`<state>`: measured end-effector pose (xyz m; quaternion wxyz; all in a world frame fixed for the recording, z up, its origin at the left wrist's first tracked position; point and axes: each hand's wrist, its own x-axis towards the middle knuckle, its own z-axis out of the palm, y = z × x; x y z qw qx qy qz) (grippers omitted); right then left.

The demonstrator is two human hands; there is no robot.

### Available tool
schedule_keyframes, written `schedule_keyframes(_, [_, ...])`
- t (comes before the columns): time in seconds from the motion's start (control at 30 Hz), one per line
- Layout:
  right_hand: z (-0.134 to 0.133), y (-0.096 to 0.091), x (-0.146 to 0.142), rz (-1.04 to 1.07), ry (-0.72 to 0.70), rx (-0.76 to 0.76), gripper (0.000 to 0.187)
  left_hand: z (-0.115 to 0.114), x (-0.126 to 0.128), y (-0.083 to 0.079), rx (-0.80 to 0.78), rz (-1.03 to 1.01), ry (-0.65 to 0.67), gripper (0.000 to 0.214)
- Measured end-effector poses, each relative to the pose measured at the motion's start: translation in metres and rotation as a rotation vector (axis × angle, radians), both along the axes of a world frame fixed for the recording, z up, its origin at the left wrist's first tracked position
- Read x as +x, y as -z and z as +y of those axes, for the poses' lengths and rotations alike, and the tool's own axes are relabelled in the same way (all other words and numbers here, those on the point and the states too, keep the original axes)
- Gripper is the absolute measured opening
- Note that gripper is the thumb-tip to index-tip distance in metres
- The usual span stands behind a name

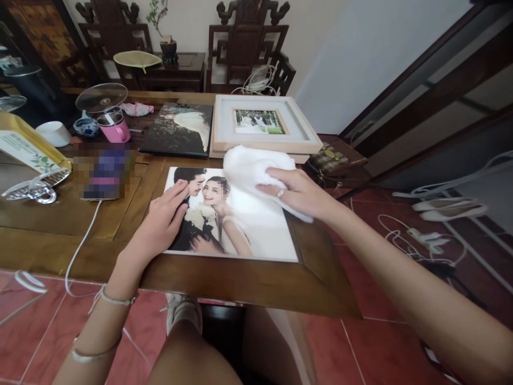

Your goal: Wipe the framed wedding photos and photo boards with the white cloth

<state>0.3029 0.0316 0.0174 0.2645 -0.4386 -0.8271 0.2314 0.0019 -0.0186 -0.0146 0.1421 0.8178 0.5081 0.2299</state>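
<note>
A glossy photo panel [264, 238] of a couple lies flat near the front edge of the wooden table [248, 280]. Flat on its left side rests my left hand [164, 216], fingers stretched out and holding nothing. My right hand [292, 190] grips a white cloth [244, 166] and presses it over the panel's upper right corner. Part of that corner is hidden under the cloth. Just behind the cloth sits a pale framed photo [224, 125], and to its left lies a dark photo album or panel [176, 133].
On the table's left are a pink mug [116, 131], a white cup [54, 133], a yellow box [32, 141], a silver hair clip [36, 187] and a blurred-out phone [105, 174] with a white cable [82, 248]. A plaid bag [328, 160] stands beyond the right edge.
</note>
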Motion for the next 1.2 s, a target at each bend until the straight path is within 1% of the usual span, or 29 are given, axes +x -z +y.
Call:
schedule_keyframes(0.07, [0.005,0.005,-0.001,0.033,0.036,0.028,0.032,0.0,0.0,0.001,0.005,-0.004,-0.001,0.049])
schedule_keyframes(0.1, [0.002,0.008,-0.002,0.045,0.043,0.053,0.031,0.0,0.0,0.001,0.008,-0.006,0.0,0.049])
schedule_keyframes(0.17, [-0.011,0.014,-0.003,0.046,0.044,0.107,0.031,0.001,0.0,0.002,0.012,-0.009,0.004,0.049])
schedule_keyframes(0.23, [-0.033,0.018,-0.003,0.025,0.032,0.144,0.028,0.001,0.0,0.002,0.013,-0.011,0.004,0.05])
schedule_keyframes(0.3, [-0.062,0.018,-0.002,0.0,-0.002,0.167,0.021,0.001,0.001,0.002,0.015,-0.009,0.001,0.05])
schedule_keyframes(0.4, [-0.104,0.013,0.0,-0.04,-0.098,0.199,0.015,0.001,0.001,0.002,0.02,0.006,-0.005,0.051])
schedule_keyframes(0.47, [-0.123,0.009,0.001,-0.06,-0.192,0.212,0.014,0.0,0.001,0.002,0.02,0.011,-0.006,0.051])
schedule_keyframes(0.53, [-0.132,0.006,0.002,-0.07,-0.286,0.227,0.013,0.0,0.001,0.001,0.016,0.011,-0.005,0.051])
schedule_keyframes(0.6, [-0.129,0.004,0.002,-0.075,-0.343,0.227,0.011,0.0,0.001,0.001,0.007,0.012,-0.004,0.05])
schedule_keyframes(0.67, [-0.117,0.005,0.003,-0.082,-0.334,0.211,0.011,0.0,0.001,0.0,-0.001,0.015,-0.002,0.051])
schedule_keyframes(0.73, [-0.098,0.006,0.003,-0.085,-0.302,0.204,0.011,0.0,0.001,0.0,-0.007,0.022,-0.002,0.051])
schedule_keyframes(0.87, [-0.048,0.009,-0.003,-0.069,-0.198,0.176,0.014,0.0,0.001,0.0,-0.015,0.025,-0.002,0.051])
schedule_keyframes(0.93, [-0.024,0.008,-0.008,-0.047,-0.118,0.13,0.019,0.0,0.0,0.0,-0.015,0.02,0.003,0.051])
schedule_keyframes(1.0, [-0.006,0.006,-0.015,-0.005,-0.04,0.087,0.025,0.001,0.0,0.001,-0.009,0.014,0.004,0.051])
schedule_keyframes(1.07, [0.0,0.006,-0.021,0.021,0.015,0.064,0.027,0.001,0.0,0.002,-0.006,0.009,0.005,0.051])
schedule_keyframes(1.1, [-0.001,0.006,-0.023,0.022,0.028,0.071,0.026,0.001,-0.001,0.002,-0.003,0.005,0.004,0.051])
schedule_keyframes(1.13, [-0.006,0.007,-0.025,0.014,0.029,0.088,0.024,0.001,-0.001,0.002,-0.002,0.002,0.003,0.05])
schedule_keyframes(1.2, [-0.026,0.009,-0.029,-0.021,-0.005,0.136,0.017,0.0,-0.001,0.002,-0.005,0.0,0.002,0.05])
